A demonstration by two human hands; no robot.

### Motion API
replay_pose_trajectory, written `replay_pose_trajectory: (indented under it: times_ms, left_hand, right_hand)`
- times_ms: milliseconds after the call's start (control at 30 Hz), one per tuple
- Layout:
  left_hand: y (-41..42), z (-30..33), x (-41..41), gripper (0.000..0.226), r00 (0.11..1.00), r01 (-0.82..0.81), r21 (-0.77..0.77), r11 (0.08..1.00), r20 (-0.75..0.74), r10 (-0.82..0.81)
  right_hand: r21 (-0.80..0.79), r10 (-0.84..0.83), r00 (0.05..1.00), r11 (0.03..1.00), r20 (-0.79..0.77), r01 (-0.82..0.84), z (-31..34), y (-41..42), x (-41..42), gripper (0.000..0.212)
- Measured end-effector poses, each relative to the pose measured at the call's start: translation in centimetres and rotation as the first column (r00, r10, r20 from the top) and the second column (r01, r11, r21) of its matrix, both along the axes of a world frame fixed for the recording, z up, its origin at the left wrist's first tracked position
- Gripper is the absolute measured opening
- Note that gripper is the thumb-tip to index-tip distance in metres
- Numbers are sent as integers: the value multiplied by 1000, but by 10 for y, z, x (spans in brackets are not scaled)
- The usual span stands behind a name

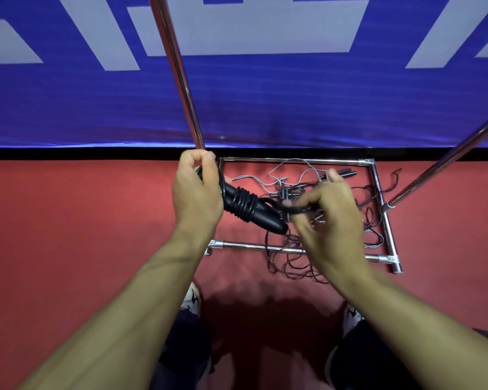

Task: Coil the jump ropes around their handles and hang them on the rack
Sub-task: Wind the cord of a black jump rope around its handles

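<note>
The left hand (196, 190) grips the black handles (261, 216), several turns of black cord (244, 204) already wound round them, above the near-left corner of the chrome rack base (383, 218). The right hand (328, 213) pinches the loose cord just beside the handle tips. More ropes (293, 263) lie tangled on the red floor (82, 220) inside the frame, spilling over its near bar; two poles (178, 71) rise on either side.
</note>
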State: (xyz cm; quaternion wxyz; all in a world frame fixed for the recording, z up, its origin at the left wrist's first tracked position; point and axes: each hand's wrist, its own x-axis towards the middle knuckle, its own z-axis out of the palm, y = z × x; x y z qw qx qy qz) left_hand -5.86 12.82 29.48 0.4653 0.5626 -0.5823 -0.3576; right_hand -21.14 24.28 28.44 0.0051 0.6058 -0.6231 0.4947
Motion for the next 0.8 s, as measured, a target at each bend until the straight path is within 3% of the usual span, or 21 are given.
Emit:
replay_pose_trajectory:
  times_ms: [67, 133, 233, 300, 333, 400, 433, 467, 500, 533, 633, 667, 733, 800]
  left_hand:
    - [0, 2, 0, 17, 994, -106, -41, 994, -34, 104]
    - [1, 5, -1, 19, 982, -163, -44, 986, -107, 157]
    - [2, 7, -4, 19, 964, -203, -34, 979, -183, 193]
    - [2, 8, -7, 19, 956, -210, -44, 977, -217, 196]
    - [3, 8, -8, 18, 953, -205, -45, 978, -236, 189]
    - [3, 7, -8, 16, 950, -178, -38, 983, -269, 162]
    - [4, 6, -9, 15, 951, -159, -36, 987, -275, 143]
    - [5, 5, -9, 15, 952, -143, -35, 989, -278, 128]
    - [5, 5, -9, 14, 951, -139, -35, 990, -283, 124]
    - [5, 5, -9, 14, 947, -153, -31, 988, -292, 137]
    - [-2, 4, -4, 15, 903, -277, 26, 961, -334, 269]
    - [-4, 4, -2, 15, 883, -314, 48, 948, -352, 310]
    - [-7, 4, 1, 15, 866, -350, 72, 934, -357, 352]
    - [-6, 4, 0, 14, 867, -342, 89, 936, -355, 350]
  right_hand:
    - [73, 90, 987, 994, -133, -81, -3, 8, 14, 12]
    - [239, 200, 971, 957, -130, -165, -11, 19, 31, 16]
    - [385, 259, 954, 874, 148, -297, -22, 31, 50, 22]
    - [444, 133, 899, 833, 417, -329, -24, 27, 53, 21]
    - [475, 17, 811, 803, 585, -360, -22, 23, 53, 23]
    - [480, -250, 471, 741, 846, -469, -18, 14, 51, 23]
    - [452, -335, 307, 717, 891, -531, -14, 10, 50, 17]
    - [420, -367, 212, 702, 906, -576, -12, 7, 48, 10]
    - [394, -363, 178, 703, 914, -592, -10, 5, 47, 9]
    - [396, -331, 220, 719, 918, -571, -12, 4, 46, 17]
    - [476, -196, 656, 834, 728, -280, -18, 8, 41, 24]
    - [442, -154, 751, 875, 642, -198, -18, 10, 39, 24]
    - [370, -73, 850, 917, 522, -149, -17, 14, 37, 31]
    - [412, -34, 925, 901, 378, -135, -23, 16, 35, 33]
